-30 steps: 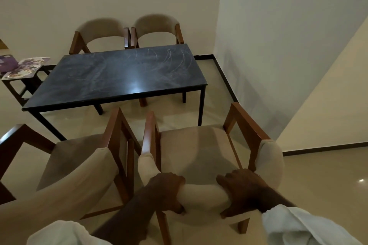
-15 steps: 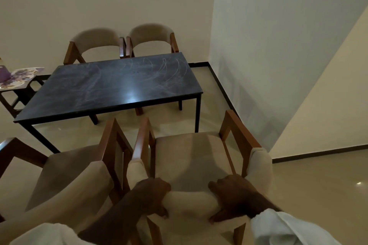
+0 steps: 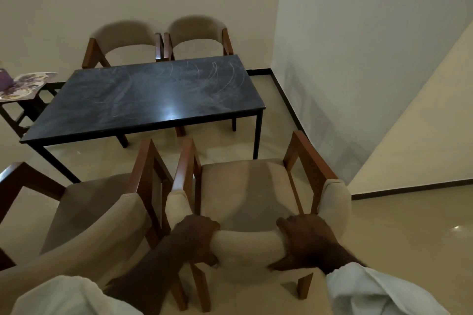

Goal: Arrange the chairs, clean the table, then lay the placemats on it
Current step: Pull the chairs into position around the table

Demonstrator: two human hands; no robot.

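A beige padded chair with wooden arms (image 3: 245,186) stands in front of me, facing the dark table (image 3: 143,100). My left hand (image 3: 197,238) and my right hand (image 3: 307,243) both grip its curved backrest from behind. A second chair of the same kind (image 3: 84,207) stands close beside it on the left. Two more chairs (image 3: 122,38) (image 3: 198,30) sit pushed in at the table's far side. White smears streak the tabletop. Floral placemats (image 3: 28,83) lie on a small side stand at the far left.
A white wall (image 3: 358,59) runs close along the right of the table, and a second wall corner (image 3: 422,123) juts in at the right. Glossy beige floor (image 3: 107,158) lies between the near chairs and the table.
The view has shifted slightly and the gripped chair sits a little nearer the table. Both hands keep their hold on the backrest.
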